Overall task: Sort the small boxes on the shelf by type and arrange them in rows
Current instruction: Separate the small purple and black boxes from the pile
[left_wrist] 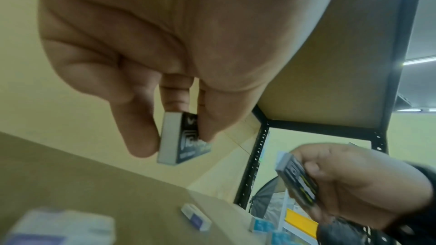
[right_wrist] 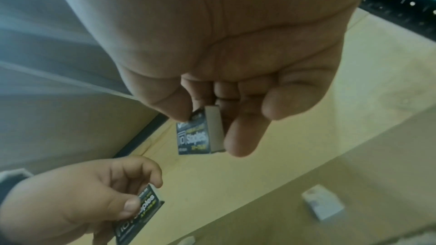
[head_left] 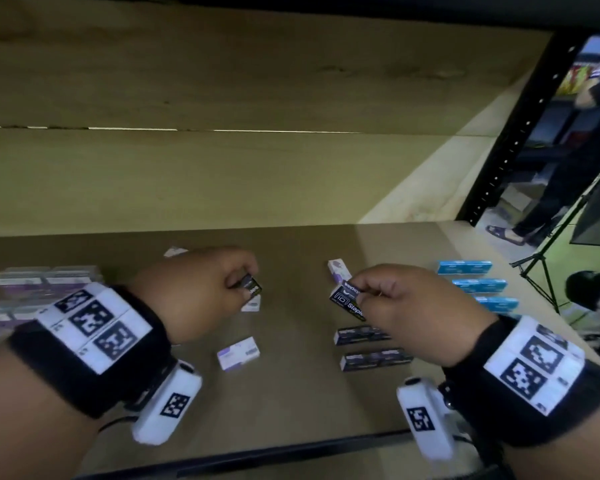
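Both wrists wear black bands point(head_left: 84, 372) with white marker-printed plates point(head_left: 94, 322) — each carries a white camera pod point(head_left: 168, 405).

Each hand point(head_left: 201, 289) point(head_left: 406, 306) pinches a black box point(head_left: 252, 286) point(head_left: 349, 301).

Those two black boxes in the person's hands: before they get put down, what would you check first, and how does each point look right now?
1. Left hand has a firm grip on its black staple box: ok, pinched between thumb and fingers.
2. Right hand has a firm grip on the other black staple box: ok.
3. Both boxes are the same type: ok, both black and marked Staples.
4. A matching row exists: ok, black rows lie under the right hand.
5. Free room beside those rows: cannot tell, the hand hides part.
6. Loose white-purple boxes still unsorted: not ok.
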